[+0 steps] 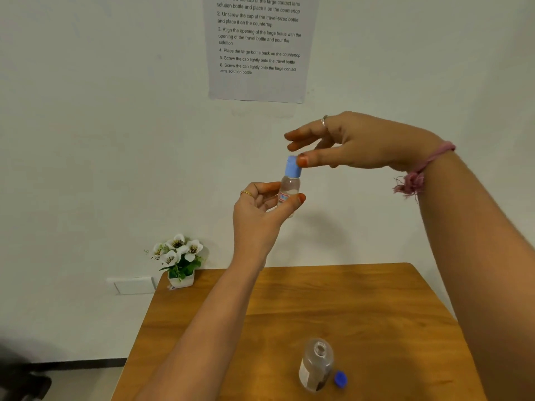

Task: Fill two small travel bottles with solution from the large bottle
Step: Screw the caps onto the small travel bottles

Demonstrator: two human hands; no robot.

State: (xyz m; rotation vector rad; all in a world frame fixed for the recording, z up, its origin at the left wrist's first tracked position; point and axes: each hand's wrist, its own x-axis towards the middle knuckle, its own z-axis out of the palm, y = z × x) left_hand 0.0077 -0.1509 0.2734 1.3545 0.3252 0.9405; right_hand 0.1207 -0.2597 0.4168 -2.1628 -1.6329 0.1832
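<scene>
Head view: small travel bottle [289, 189] in left fingers [295, 199], right fingers [311, 160] pinching its blue cap [292, 167].

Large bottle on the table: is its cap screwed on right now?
No. The large bottle stands with its neck open, and its dark blue cap lies on the wooden table beside it.

Between the fingers [301, 198], the small clear bottle [289, 188] wears a pale blue cap [293, 167] and a red-and-blue printed label. The fingertips are stained orange. Well below them, the honey-brown wood-grain surface [376, 299] carries a clear large bottle [317, 366] with white label, a deep blue cap [341, 379] beside it. White flowers [178, 250] have dark-streaked centres and green leaves.
</scene>
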